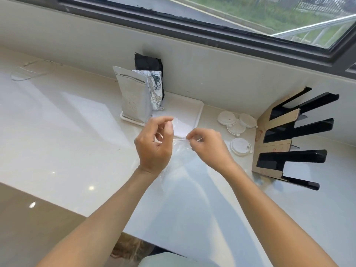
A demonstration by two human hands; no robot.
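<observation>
We see both hands raised over the white desk at the middle of the frame, with a clear plastic bag between them. The right hand pinches the bag's top edge between thumb and fingertips. The left hand has its fingers curled. Its thumb and forefinger stand slightly apart at the top, while its lower fingers close on the other end of that edge. The edge runs taut from one hand to the other, and the rest of the bag hangs below, down past the left wrist. The bag is so clear that we can hardly make out its outline.

Behind the hands a white tray lies on the desk. A silver pouch stands on its left end, with a crumpled foil bag and a black pouch just behind, against the wall. To the right of the tray lie four white lids, near one another. At the right of the frame stands a rack of cardboard and black plastic. A window fills the upper edge.
</observation>
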